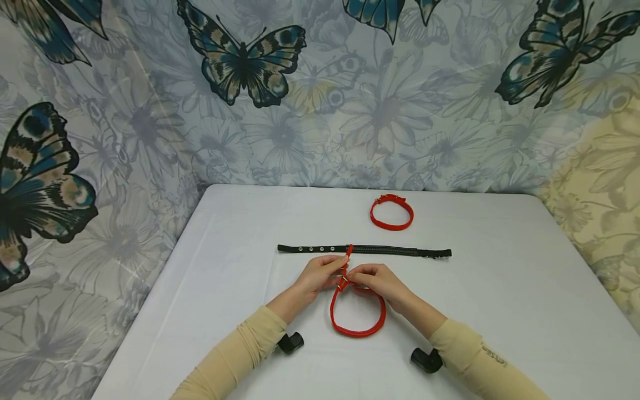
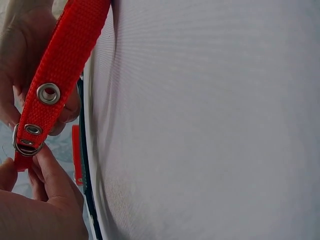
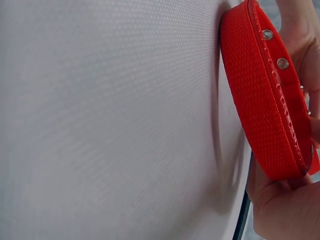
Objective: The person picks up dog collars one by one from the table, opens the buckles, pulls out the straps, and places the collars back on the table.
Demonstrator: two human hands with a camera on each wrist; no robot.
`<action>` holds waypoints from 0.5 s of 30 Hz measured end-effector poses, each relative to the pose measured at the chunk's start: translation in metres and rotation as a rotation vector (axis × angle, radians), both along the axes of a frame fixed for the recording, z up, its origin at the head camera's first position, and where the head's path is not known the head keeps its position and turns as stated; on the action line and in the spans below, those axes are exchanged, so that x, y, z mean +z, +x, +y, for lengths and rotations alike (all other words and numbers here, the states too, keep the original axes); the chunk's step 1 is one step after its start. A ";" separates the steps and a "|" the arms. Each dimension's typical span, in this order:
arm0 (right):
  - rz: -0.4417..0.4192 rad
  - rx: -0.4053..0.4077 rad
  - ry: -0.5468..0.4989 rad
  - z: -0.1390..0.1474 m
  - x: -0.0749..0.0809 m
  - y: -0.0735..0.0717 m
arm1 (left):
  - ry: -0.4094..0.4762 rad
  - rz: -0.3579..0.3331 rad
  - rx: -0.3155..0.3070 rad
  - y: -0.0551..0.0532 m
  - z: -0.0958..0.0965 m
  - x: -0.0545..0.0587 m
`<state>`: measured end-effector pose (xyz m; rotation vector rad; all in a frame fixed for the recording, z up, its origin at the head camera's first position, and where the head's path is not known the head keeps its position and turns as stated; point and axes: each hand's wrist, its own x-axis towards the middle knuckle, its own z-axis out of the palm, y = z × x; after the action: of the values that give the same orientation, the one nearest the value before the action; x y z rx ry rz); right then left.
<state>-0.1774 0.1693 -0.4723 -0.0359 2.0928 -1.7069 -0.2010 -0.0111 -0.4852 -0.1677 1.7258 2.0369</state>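
Red collar (image 1: 358,334) occupies hands (image 1: 322,273) (image 1: 378,279) well inside table sides (image 1: 565,278).

Black strap (image 1: 390,250) bars way beyond fingers (image 1: 369,270); gap between strap and far collar (image 1: 391,226).

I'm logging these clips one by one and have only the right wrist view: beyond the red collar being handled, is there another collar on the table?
Observer: Yes, a second red collar lies closed in a ring near the far edge of the table.
Operator: Anything with eyelets nearer the hands?
Observer: A black strap shows four metal eyelets toward its left end.
Operator: And the sleeves?
Observer: Both beige, behind the left hand and right hand.
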 end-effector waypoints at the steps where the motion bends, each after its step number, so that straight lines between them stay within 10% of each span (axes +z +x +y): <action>1: -0.007 0.000 -0.008 0.000 0.000 0.000 | -0.003 0.000 0.001 0.000 0.000 0.000; 15: -0.037 -0.011 -0.060 -0.004 -0.003 -0.001 | 0.006 -0.016 -0.003 0.000 0.001 0.000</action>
<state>-0.1780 0.1650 -0.4756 -0.0113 2.0183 -1.7635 -0.2014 -0.0103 -0.4853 -0.1794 1.7097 2.0331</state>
